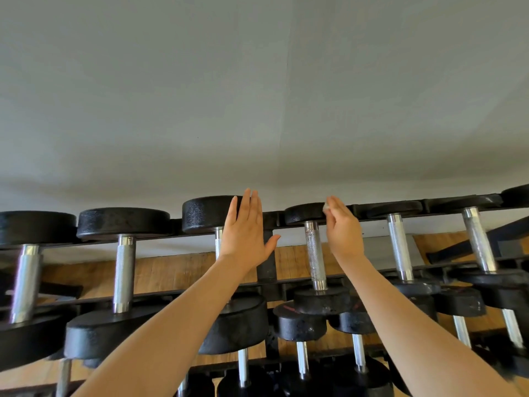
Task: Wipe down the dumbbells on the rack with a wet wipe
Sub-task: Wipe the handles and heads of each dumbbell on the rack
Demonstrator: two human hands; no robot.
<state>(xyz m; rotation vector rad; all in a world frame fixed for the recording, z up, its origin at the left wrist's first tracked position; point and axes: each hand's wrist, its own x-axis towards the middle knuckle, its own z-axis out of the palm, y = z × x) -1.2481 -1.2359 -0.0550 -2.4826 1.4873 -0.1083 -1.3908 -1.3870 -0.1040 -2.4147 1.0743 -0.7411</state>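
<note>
Hands: my left hand (246, 230) is flat, fingers straight and together, laid against the far head of one top-row dumbbell (210, 213). My right hand (342, 227) pinches a small wad of wet wipe (326, 206) at its fingertips, pressed to the rim of the next dumbbell's far head (305, 214), above its knurled handle (315, 255).

Rack (266, 265): black rails, upper row of dumbbells running left and right, a lower row beneath, wooden floor (171, 270) showing through.

Risks, as I judge them: the wipe is bunched small, so it may skip much of the head's face; a hard push could roll a dumbbell on its rails.

Obscured: most of the wipe lies behind my fingers; I cannot tell how damp it is. The lower row is cut off at the bottom edge, the outermost dumbbells at the sides.
</note>
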